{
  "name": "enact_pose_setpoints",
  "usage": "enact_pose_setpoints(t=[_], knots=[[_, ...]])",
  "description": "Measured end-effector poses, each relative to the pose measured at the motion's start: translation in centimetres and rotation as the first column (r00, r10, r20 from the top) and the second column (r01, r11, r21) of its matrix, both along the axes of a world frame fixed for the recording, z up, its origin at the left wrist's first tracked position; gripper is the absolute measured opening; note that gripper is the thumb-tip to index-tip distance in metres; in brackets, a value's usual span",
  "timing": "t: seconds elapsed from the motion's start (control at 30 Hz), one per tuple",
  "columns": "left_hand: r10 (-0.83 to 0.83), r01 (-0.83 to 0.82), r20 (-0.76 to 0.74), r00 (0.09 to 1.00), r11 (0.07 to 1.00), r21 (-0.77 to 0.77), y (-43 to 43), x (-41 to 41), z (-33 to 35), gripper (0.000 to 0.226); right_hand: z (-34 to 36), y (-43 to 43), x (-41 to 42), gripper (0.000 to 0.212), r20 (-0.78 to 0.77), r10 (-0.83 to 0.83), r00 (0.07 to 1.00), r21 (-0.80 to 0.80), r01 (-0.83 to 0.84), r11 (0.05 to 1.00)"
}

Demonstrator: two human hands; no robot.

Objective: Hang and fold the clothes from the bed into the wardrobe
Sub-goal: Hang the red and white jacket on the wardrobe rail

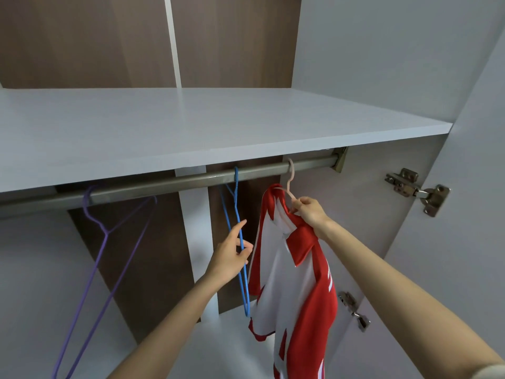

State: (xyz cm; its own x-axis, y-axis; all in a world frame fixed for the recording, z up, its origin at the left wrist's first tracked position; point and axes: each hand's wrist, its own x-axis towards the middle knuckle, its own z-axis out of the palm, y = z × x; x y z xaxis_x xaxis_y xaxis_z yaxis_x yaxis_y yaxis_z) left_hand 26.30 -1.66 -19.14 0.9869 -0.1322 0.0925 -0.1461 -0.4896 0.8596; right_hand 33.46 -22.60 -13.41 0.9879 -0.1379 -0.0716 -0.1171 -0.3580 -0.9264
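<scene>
Inside the open wardrobe a metal rail (164, 184) runs under a pale grey shelf (191, 127), from 9 o'clock up toward 3 o'clock. The red and white shirt (300, 283) hangs on a pink hanger (290, 176), whose hook sits over the rail near its right end, at about 1 o'clock from the middle of the view. The right hand (310, 212) is closed on the neck of this hanger together with the collar of the shirt, and the cloth falls down from it toward 6 o'clock. At 9 o'clock of the shirt, just beside it, a blue hanger (236, 177) hangs bare on the rail. The left hand (231, 258) holds its wire lightly: the forefinger lies straight along the wire, and the thumb and the other fingers are curled around it. The two hands are apart, with the edge of the shirt between them. Far at 8 o'clock a purple hanger (105, 231) hangs on the rail, well apart from the others. At 3 o'clock the open door (464, 242) carries a metal hinge (418, 190), and a second hinge (354, 310) sits lower, at 5 o'clock, near the right forearm.
</scene>
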Motion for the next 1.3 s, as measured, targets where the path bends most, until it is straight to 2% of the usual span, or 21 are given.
enact_pose_setpoints(t=[0.13, 0.27, 0.3, 0.37, 0.47, 0.73, 0.83, 1.07, 1.3], knots=[[0.01, -0.009, -0.029, 1.0, 0.999, 0.037, -0.1, -0.3, 0.5, 0.066, 0.3, -0.9, -0.1, 0.024, -0.015, 0.014, 1.0, -0.071, -0.015, 0.997], [0.047, -0.051, 0.029, 0.998, 0.986, 0.159, 0.2, -1.2, 1.7, 0.062, 0.8, -2.0, -1.2, 0.012, 0.0, 0.032, 0.999, -0.257, -0.031, 0.966], [0.06, -0.069, 0.057, 0.997, 0.983, 0.172, 0.3, -1.5, 2.2, 0.061, 1.0, -2.2, -1.8, 0.012, 0.044, 0.038, 0.998, -0.317, -0.022, 0.948], [0.084, -0.106, 0.117, 0.99, 0.975, 0.194, 0.4, -2.1, 3.4, 0.059, 1.5, -2.6, -3.3, 0.025, 0.159, 0.068, 0.985, -0.436, 0.008, 0.9], [0.106, -0.153, 0.208, 0.972, 0.962, 0.224, 0.4, -3.3, 5.0, 0.056, 2.3, -2.6, -6.1, 0.03, 0.267, 0.191, 0.945, -0.533, -0.021, 0.846], [0.153, -0.278, 0.313, 0.938, 0.87, 0.407, -2.3, -10.6, 5.4, 0.05, 1.1, -3.8, -15.0, 0.028, 0.232, 0.4, 0.887, -0.741, -0.105, 0.663], [0.198, -0.309, 0.284, 0.938, 0.847, 0.431, -4.0, -14.7, 4.0, 0.049, -0.2, -4.9, -18.8, 0.029, 0.187, 0.447, 0.875, -0.782, -0.142, 0.607], [0.241, -0.312, 0.202, 0.949, 0.792, 0.525, -7.9, -25.4, 1.8, 0.049, -2.9, -8.6, -28.6, 0.029, 0.137, 0.543, 0.828, -0.773, -0.254, 0.582], [0.161, -0.261, 0.228, 0.96, 0.807, 0.53, -11.7, -34.0, 2.3, 0.048, -4.2, -12.4, -38.3, 0.028, 0.143, 0.504, 0.852, -0.749, -0.24, 0.618]])
